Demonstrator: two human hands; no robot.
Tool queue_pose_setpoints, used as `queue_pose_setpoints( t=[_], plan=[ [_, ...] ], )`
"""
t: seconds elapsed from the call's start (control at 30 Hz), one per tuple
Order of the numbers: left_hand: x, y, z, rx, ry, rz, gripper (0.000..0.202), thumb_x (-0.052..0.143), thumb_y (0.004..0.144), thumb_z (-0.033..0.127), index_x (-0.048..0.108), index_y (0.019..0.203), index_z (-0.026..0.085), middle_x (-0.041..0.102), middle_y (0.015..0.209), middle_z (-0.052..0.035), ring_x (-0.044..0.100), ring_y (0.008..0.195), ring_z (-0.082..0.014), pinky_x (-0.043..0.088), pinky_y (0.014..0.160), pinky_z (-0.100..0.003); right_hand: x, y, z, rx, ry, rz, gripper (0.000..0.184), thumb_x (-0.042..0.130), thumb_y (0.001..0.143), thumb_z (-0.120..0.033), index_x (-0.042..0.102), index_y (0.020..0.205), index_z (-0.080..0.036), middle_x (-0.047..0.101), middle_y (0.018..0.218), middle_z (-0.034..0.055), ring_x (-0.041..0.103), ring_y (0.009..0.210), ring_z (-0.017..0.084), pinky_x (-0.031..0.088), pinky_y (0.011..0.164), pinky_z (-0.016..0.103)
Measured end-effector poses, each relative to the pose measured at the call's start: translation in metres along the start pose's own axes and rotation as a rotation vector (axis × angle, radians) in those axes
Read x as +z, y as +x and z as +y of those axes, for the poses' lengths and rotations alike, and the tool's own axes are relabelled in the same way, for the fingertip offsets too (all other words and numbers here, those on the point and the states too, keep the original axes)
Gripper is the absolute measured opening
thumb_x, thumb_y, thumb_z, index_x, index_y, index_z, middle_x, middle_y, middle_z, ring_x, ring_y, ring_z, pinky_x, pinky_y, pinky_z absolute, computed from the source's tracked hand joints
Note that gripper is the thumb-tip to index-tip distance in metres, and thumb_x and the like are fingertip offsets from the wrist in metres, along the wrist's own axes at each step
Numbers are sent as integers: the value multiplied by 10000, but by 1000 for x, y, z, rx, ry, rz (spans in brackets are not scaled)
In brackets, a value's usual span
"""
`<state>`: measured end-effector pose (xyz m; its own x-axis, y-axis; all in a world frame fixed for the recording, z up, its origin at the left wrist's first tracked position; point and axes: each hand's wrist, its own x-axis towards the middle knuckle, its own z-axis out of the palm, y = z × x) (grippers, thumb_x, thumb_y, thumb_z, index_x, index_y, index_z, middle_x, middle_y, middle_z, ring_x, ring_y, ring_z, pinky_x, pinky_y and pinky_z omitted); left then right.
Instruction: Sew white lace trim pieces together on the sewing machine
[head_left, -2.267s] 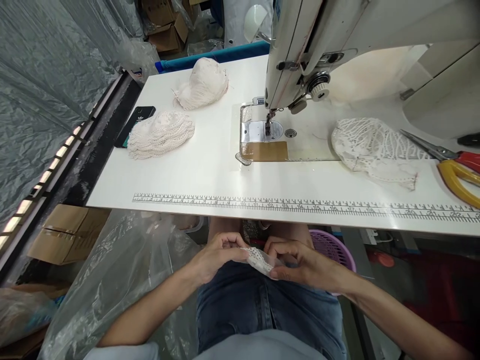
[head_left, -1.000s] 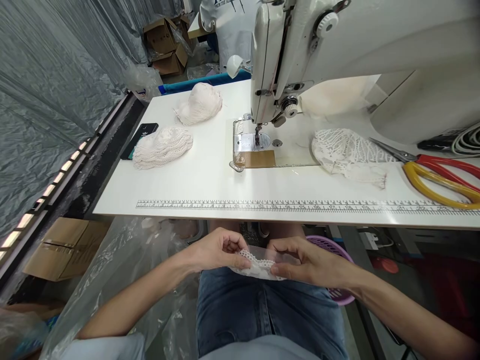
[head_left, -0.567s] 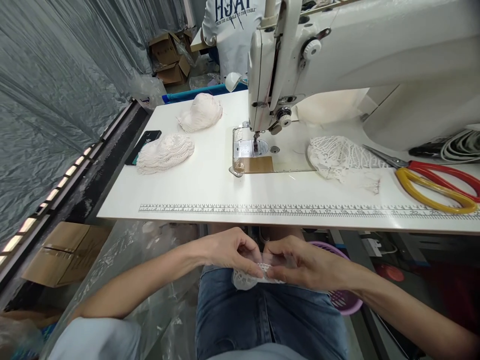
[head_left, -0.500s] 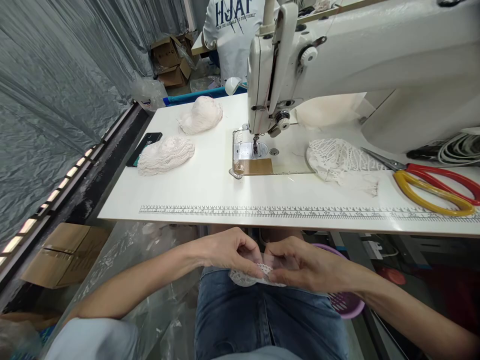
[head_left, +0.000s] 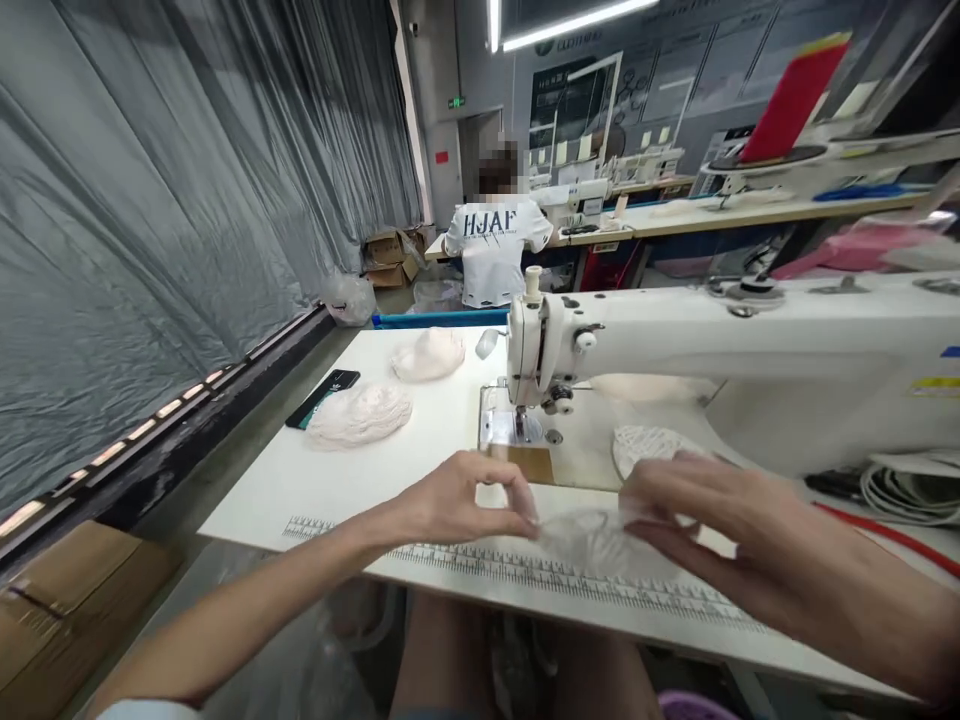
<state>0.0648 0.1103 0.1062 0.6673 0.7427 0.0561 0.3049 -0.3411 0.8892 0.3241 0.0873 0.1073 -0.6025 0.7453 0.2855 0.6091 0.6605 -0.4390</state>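
Observation:
Stretched between my two hands is a small white lace piece [head_left: 589,540], blurred by motion, above the ruler strip at the table's front edge. My left hand [head_left: 480,500] pinches its left end between thumb and forefinger. My right hand [head_left: 705,510] grips the right end, its fingertips smeared. Behind them stands the white sewing machine [head_left: 536,350], its presser foot [head_left: 520,420] over the metal plate. Another white lace piece [head_left: 649,445] lies right of the plate, partly hidden by my right hand.
On the table's left lie a pale lace stack [head_left: 360,415], a pale fabric bundle [head_left: 429,355] and a dark phone [head_left: 322,395]. Red-handled scissors [head_left: 885,530] show partly at right. A co-worker [head_left: 495,240] sits beyond. A cardboard box [head_left: 75,600] stands on the floor at left.
Both hands have risen from the lap to above the table's front edge, bringing the lace piece along and moving farther apart. The head view has tilted up, showing more of the room.

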Motion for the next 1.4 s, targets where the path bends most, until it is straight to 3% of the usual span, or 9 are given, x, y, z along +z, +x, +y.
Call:
queue_pose_setpoints(
  t=[0.07, 0.13, 0.23, 0.33, 0.5, 0.73, 0.9, 1.13, 1.4],
  plan=[
    [1, 23, -17, 155, 118, 89, 87, 681, 756, 257, 666, 739, 172, 654, 933, -50, 572, 921, -181, 362, 914, -321, -15, 12, -2, -89, -138, 6, 180, 455, 886, -335, 537, 750, -251, 564, 654, 37, 472, 564, 176, 331, 561, 321],
    [6, 39, -42, 205, 246, 131, 47, 683, 752, 213, 671, 717, 184, 622, 1040, -61, 523, 1018, -212, 312, 959, -370, -11, 19, -1, -110, -141, -94, 174, 459, 892, -308, 537, 749, -248, 582, 674, 30, 498, 570, 175, 337, 567, 315],
    [14, 48, -80, 161, 371, 102, 34, 704, 732, 205, 683, 708, 190, 577, 1064, -62, 468, 1054, -230, 307, 945, -407, 15, 27, 11, -41, 13, -265, 139, 503, 889, -332, 575, 809, -245, 621, 750, 21, 567, 658, 182, 368, 576, 282],
    [15, 45, -99, 146, 438, 96, 71, 686, 760, 262, 701, 719, 206, 545, 1067, -53, 463, 1009, -205, 323, 917, -390, 42, 39, 31, 66, 124, -240, 212, 427, 929, -310, 575, 812, -214, 608, 726, 20, 553, 624, 157, 375, 557, 260],
    [3, 35, -95, 283, 617, 50, 118, 613, 825, 227, 722, 840, 270, 516, 1109, -55, 428, 1025, -216, 318, 874, -373, 71, 60, 53, 40, 5, -23, 196, 377, 931, -226, 549, 1024, -204, 585, 947, 72, 565, 678, 161, 397, 550, 259],
    [-6, 31, -95, 373, 761, -20, 322, 477, 864, 70, 672, 982, 298, 481, 1150, -75, 408, 1053, -227, 292, 846, -381, 93, 65, 60, 70, -65, 15, 199, 383, 919, -201, 490, 1087, -199, 553, 1033, 86, 540, 576, 117, 395, 481, 242],
    [-6, 30, -101, 438, 824, -59, 389, 480, 825, 32, 590, 1097, 289, 478, 1196, -92, 393, 1105, -241, 254, 885, -406, 96, 64, 61, 50, -93, 36, 173, 357, 934, -192, 528, 905, -184, 560, 943, 72, 549, 596, 118, 391, 479, 235],
    [-5, 28, -100, 468, 956, -79, 421, 435, 879, 84, 467, 1236, 304, 501, 1154, -89, 395, 1104, -226, 276, 895, -385, 88, 47, 39, -63, -74, -1, 219, 314, 920, -99, 513, 889, -186, 595, 790, 41, 553, 557, 109, 379, 470, 210],
    [-4, 29, -101, 479, 965, -58, 434, 464, 837, 33, 502, 1178, 298, 491, 1098, -79, 408, 1072, -216, 294, 887, -376, 88, 74, 61, 126, 2, 11, 171, 354, 942, -202, 487, 836, -191, 575, 669, 0, 525, 518, 116, 354, 465, 213]
  ],
)
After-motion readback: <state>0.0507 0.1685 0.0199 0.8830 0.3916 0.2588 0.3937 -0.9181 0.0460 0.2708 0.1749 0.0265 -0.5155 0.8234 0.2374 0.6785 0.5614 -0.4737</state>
